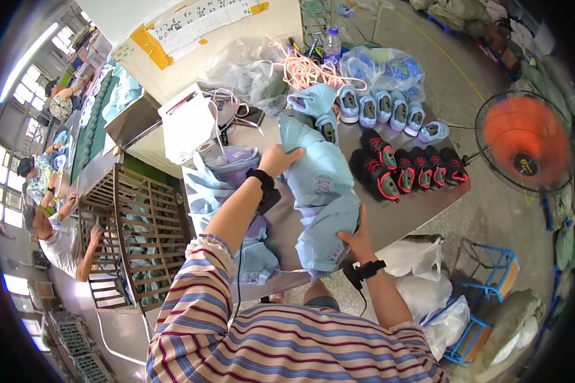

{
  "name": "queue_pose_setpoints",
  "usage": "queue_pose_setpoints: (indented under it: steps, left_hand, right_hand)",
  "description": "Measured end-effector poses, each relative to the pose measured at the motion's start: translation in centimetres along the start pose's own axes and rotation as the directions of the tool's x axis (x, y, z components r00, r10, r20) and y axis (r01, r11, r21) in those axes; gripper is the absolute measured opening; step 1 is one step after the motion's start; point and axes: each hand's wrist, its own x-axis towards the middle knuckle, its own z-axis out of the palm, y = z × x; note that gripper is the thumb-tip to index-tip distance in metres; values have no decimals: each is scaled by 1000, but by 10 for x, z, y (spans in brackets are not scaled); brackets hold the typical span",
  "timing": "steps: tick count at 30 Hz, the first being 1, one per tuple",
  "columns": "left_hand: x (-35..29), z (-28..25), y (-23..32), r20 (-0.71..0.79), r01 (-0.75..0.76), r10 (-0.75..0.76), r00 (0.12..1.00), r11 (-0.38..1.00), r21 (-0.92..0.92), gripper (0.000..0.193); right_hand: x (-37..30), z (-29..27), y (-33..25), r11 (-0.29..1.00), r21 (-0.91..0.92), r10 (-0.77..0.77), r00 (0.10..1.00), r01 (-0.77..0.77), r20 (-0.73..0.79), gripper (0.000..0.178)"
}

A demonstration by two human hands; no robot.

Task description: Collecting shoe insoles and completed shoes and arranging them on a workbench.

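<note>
The right hand [359, 237], low in the middle of the frame, holds the bottom end of a long blue bundle [321, 195]. Its thumb is on top and its fingers curl round the side. Higher up, the left hand [278, 159] is closed on the bundle's left edge, thumb over the top. Some fingertips are hidden, so I can't tell how hard they squeeze. To hold it well, keep one hand near each end, lift both ends together, and don't pinch, so the soft bits don't slip or crease.

The bundle is in the middle of the frame, over the gray table [421, 210]. It looks like soft shoe tops lined up in a row, pale blue with purple lace parts, a bit puffy and wrinkly. Farther off sit black and red shoes [421, 171], then small blue shoes [383, 110].
</note>
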Motion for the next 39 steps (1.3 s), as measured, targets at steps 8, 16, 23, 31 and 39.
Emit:
queue_pose_setpoints:
  steps: [8,16,23,31,39]
  left_hand:
    - [-70,-35,8,-373,-294,192,908,926,-238,50]
    - [-254,-237,-68,-508,-552,261,821,589,-589,26]
    - [-338,-332,-255,-447,-402,-10,894,420,-814,29]
    - [-265,-377,-398,-436,-416,-58,898,212,-884,32]
    - [-124,-517,-469,-666,-597,-207,716,313,-739,28]
  right_hand:
    - [-10,55,-78,964,15,-264,964,264,31,112]
    - [-43,212,-241,360,-633,-529,709,685,466,120]
    - [-47,456,-250,253,-529,-176,576,810,798,109]
    - [39,614,-186,251,-517,-7,536,818,844,101]
    - [195,734,-134,236,-422,-232,472,876,850,94]
